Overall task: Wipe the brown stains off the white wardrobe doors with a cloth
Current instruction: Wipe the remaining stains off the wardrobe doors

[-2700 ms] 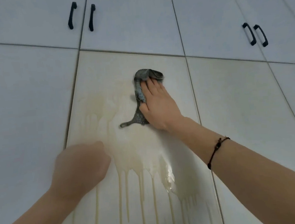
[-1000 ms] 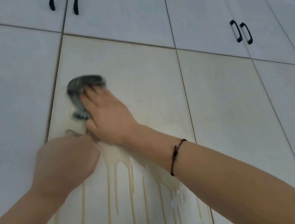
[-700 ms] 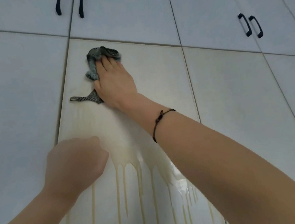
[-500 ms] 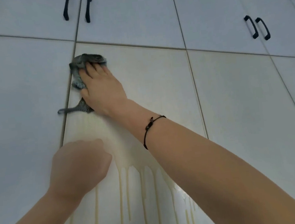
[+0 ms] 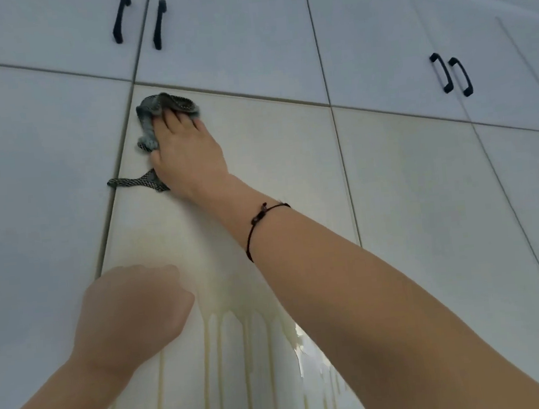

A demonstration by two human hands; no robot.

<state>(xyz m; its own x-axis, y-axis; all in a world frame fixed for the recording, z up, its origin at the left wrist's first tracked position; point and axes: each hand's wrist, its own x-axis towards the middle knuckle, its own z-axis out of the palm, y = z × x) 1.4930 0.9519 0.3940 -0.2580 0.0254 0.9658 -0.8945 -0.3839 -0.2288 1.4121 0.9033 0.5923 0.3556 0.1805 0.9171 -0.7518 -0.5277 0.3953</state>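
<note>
The stained wardrobe door (image 5: 275,171) at mid-frame looks nearly white across its upper half, now that the wiping has moved from the panel's middle to its upper-left corner. The brown stain (image 5: 229,354) remains as a pale smear and thin runs at lower centre, so that part is probably still to do. The right hand (image 5: 189,156) presses flat-fingered on the bunched grey cloth (image 5: 161,104) in that corner, while the left hand (image 5: 131,314), lower left, is a fist with nothing visible in it.
</note>
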